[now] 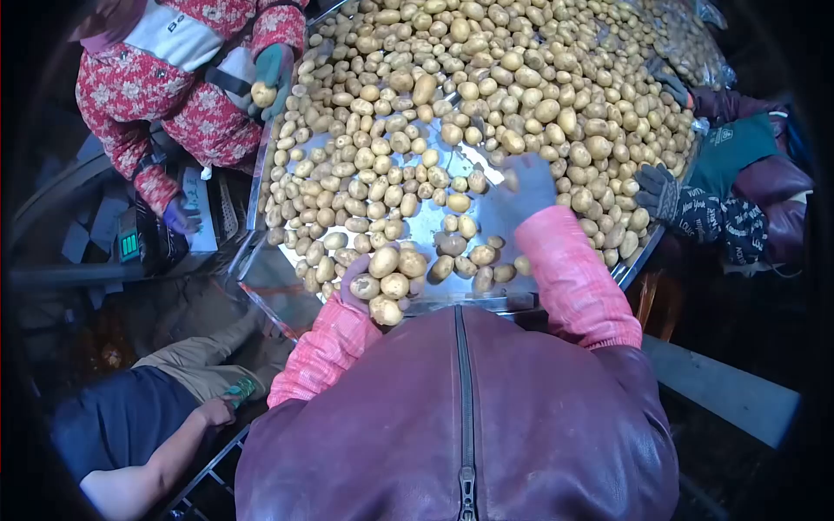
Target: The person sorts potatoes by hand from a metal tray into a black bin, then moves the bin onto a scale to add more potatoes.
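Several potatoes [395, 285] are heaped in my left hand [351, 285], which wears a purple glove and curls round them at the near edge of the metal table. Some of its fingers are hidden under the heap. My right hand [528, 184], in a grey-blue glove and blurred by motion, is over the table at the edge of the big potato pile [556, 95]. A tan potato [511, 180] shows among its smeared fingers. Loose potatoes [465, 260] lie on the shiny metal surface [426, 221] between my two hands.
A person in red floral clothing [169, 95] stands at the left, one green-gloved hand [274, 74] on a potato. At the right, a grey-gloved hand [658, 191] of another person touches the pile. Someone in a dark shirt [130, 417] is at lower left. A raised metal rim [261, 178] edges the table.
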Motion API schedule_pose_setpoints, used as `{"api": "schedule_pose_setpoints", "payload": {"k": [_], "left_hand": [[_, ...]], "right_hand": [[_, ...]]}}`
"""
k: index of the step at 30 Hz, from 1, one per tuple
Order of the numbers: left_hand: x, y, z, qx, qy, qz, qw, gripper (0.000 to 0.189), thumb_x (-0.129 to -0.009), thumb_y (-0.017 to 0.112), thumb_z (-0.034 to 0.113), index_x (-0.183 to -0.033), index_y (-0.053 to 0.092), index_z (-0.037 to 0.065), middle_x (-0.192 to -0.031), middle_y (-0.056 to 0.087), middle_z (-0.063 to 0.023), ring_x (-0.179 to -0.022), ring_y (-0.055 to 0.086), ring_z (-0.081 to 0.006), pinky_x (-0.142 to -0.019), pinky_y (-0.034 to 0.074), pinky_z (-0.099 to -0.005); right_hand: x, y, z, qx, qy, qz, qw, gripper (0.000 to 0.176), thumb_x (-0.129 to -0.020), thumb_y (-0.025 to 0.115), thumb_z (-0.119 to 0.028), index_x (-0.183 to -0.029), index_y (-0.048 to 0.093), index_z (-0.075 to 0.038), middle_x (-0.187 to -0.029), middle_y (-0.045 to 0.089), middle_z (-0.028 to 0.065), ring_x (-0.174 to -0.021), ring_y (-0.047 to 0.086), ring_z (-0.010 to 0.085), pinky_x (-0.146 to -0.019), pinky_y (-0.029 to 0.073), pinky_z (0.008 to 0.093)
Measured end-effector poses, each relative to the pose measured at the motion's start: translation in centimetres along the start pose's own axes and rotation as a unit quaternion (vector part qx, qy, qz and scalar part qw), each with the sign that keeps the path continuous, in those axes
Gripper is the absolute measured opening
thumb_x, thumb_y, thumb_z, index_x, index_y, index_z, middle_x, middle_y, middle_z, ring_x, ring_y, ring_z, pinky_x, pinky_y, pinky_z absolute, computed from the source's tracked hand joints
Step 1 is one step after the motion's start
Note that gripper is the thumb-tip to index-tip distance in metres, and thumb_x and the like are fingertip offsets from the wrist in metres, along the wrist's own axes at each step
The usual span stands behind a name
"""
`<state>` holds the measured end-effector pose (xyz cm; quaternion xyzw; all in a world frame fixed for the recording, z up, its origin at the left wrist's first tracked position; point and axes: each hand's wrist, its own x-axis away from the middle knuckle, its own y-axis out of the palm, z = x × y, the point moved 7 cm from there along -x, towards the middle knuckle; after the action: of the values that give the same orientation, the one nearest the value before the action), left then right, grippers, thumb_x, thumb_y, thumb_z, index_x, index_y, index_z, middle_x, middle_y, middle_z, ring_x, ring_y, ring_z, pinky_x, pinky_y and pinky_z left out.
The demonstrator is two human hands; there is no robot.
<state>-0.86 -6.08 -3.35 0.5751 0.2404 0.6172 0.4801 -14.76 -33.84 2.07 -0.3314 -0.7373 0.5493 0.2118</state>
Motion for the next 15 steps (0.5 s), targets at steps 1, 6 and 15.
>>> {"api": "schedule_pose_setpoints", "payload": {"k": [1, 6, 15], "left_hand": [[0.3, 0.0, 0.1, 0.012, 0.007, -0.001, 1.0, 0.056, -0.092, 0.05, 0.043, -0.136, 0.044, 0.008, -0.118, 0.058, -0.0111, -0.101, 0.059, -0.0291, -0.058, 0.055, -0.0387], [0.2, 3.9, -0.1, 0.101, 0.099, 0.003, 0.99, 0.052, -0.096, 0.045, 0.045, -0.137, 0.043, 0.013, -0.125, 0.056, -0.0205, -0.085, 0.064, -0.0351, -0.059, 0.058, -0.0445], [1.7, -1.9, -1.0, 0.001, 0.06, 0.007, 0.998, 0.071, -0.088, 0.043, 0.06, -0.146, 0.037, 0.019, -0.128, 0.054, -0.0221, -0.087, 0.064, -0.0369, -0.057, 0.056, -0.0448]], "right_hand": [[0.2, -2.6, 0.0, 0.0, 0.025, 0.016, 1.0, 0.044, -0.078, 0.07, -0.032, -0.119, 0.06, -0.022, -0.117, 0.055, 0.0148, -0.118, 0.051, 0.0366, -0.09, 0.049, 0.0434], [2.3, -2.0, 3.2, 0.099, 0.081, -0.135, 0.983, 0.036, -0.081, 0.06, -0.028, -0.116, 0.06, -0.021, -0.11, 0.055, 0.0177, -0.101, 0.061, 0.0364, -0.085, 0.051, 0.0463], [4.9, -1.8, 8.1, -0.268, 0.285, -0.141, 0.91, 0.046, -0.074, 0.071, -0.014, -0.118, 0.061, -0.019, -0.1, 0.063, 0.0083, -0.084, 0.061, 0.0175, -0.073, 0.05, 0.0322]]}}
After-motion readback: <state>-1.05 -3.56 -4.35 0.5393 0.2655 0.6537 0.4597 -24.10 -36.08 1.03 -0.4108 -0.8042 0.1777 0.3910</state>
